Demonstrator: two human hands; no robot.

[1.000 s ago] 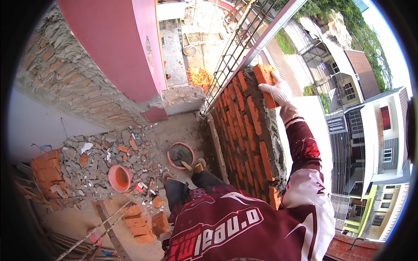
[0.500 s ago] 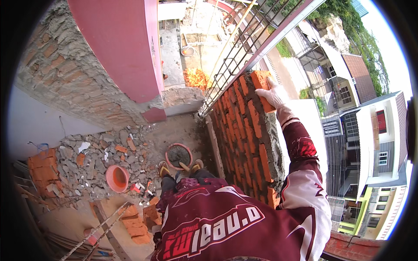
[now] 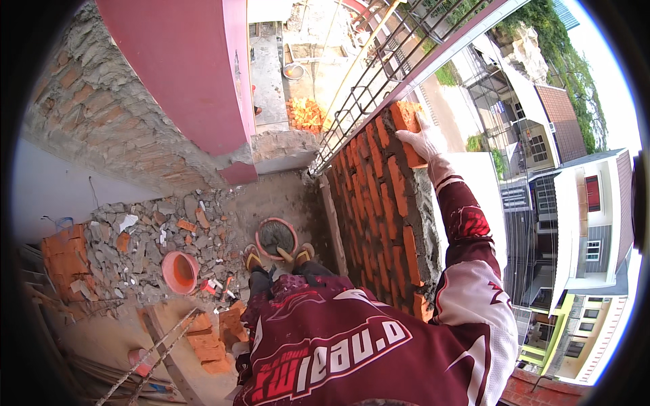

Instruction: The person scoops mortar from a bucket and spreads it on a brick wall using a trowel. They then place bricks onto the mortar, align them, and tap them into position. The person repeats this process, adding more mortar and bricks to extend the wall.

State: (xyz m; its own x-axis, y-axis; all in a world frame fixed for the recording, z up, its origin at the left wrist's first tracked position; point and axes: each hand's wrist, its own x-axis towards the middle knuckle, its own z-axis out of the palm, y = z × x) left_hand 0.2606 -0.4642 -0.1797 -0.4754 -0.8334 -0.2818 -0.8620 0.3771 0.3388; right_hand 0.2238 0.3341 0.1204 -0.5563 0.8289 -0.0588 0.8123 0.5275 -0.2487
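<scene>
On top of the brick wall [image 3: 382, 196], at its far end, the right hand [image 3: 423, 141] lies flat over an orange brick [image 3: 408, 122], fingers [image 3: 406, 135] held together and laid along its upper face, thumb side toward the outer edge; whether they curl round the brick cannot be told from this head view. That brick sits as the last one of the top course, on a grey mortar bed, right below the black metal railing [image 3: 379, 74] that slants away to the upper right. The arm runs down from the hand in a maroon and white sleeve [image 3: 467, 237] to the person's maroon jersey at the lower edge. The left hand is out of sight. Down on the floor [image 3: 284, 196], just left of the wall's foot, a round pan of grey mortar [image 3: 275, 237] stands touching the person's sandalled feet [image 3: 254, 258]. Farther left lies an orange bucket [image 3: 179, 272] beside a heap of broken rubble [image 3: 149, 230], with a stack of bricks [image 3: 64, 254] at the far left and more loose bricks [image 3: 210, 342] near a wooden plank. A pink wall panel [image 3: 183, 74] rises at upper left, and houses [image 3: 575, 223] stand well below on the right
</scene>
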